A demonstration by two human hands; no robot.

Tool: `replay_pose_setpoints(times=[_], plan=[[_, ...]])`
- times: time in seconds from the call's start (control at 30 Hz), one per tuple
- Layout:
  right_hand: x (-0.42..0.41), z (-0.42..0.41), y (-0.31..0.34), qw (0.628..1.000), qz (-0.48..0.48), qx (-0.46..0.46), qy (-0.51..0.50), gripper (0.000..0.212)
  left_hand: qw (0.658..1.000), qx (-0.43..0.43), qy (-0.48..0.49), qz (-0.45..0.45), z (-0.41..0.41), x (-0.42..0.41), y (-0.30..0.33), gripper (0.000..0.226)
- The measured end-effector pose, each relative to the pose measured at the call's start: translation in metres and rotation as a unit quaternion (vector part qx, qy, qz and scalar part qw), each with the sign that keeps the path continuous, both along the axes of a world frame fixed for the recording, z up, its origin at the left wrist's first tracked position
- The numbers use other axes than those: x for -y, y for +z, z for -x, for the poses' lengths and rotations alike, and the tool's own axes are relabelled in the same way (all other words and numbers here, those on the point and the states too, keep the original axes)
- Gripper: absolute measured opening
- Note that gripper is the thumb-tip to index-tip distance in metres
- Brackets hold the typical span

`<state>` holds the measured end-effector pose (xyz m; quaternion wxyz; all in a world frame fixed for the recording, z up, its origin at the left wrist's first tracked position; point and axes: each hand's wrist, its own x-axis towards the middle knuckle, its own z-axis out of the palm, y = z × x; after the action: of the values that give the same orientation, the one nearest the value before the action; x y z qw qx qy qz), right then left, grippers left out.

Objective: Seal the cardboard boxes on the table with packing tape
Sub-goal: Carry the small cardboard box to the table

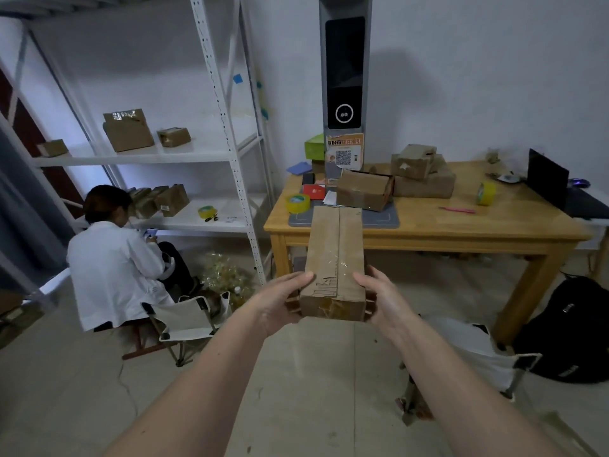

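Note:
I hold a long cardboard box [336, 258] in the air in front of the wooden table [461, 225], its taped seam running away from me. My left hand [280, 301] grips its near left end and my right hand [384, 301] grips its near right end, thumbs on top. On the table lie an open cardboard box [364, 189], a stack of closed boxes [420, 176], a yellow tape roll [297, 203] at the left corner and a second yellow tape roll [486, 193] to the right.
A grey scanner pillar [345, 77] stands behind the table; a laptop [548, 183] sits at its right end. White shelving [184, 153] with boxes is on the left, a seated person [112, 258] below it. Folding chairs [188, 321] and a black backpack [573, 328] are on the floor.

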<state>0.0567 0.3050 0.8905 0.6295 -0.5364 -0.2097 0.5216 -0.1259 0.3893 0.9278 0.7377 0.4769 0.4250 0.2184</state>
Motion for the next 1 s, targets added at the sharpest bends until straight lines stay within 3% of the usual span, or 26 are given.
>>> replay_pose_setpoints(times=[0.4, 0.5, 0.63, 0.8, 0.87, 1.0], plan=[[-0.089, -0.066, -0.020, 0.998, 0.017, -0.041, -0.037, 0.104, 0.999, 0.012, -0.024, 0.031, -0.067, -0.097, -0.022, 0.067], [-0.111, -0.089, -0.019, 0.999, 0.013, -0.040, -0.031, 0.092, 0.999, 0.016, -0.018, 0.036, -0.090, -0.122, -0.027, 0.068], [-0.139, -0.137, -0.008, 1.000, 0.010, -0.018, -0.013, 0.061, 0.999, 0.013, -0.042, 0.031, -0.136, -0.157, -0.022, 0.060], [-0.170, -0.202, -0.001, 1.000, 0.010, -0.011, -0.020, 0.093, 0.999, 0.006, -0.045, 0.027, -0.199, -0.184, -0.013, 0.052], [-0.183, -0.224, 0.002, 1.000, -0.001, -0.009, -0.015, 0.084, 0.999, 0.009, -0.024, 0.037, -0.221, -0.196, -0.014, 0.045], [-0.207, -0.248, 0.002, 1.000, 0.002, -0.028, 0.008, 0.065, 0.997, 0.014, 0.015, 0.074, -0.255, -0.219, -0.014, 0.057]])
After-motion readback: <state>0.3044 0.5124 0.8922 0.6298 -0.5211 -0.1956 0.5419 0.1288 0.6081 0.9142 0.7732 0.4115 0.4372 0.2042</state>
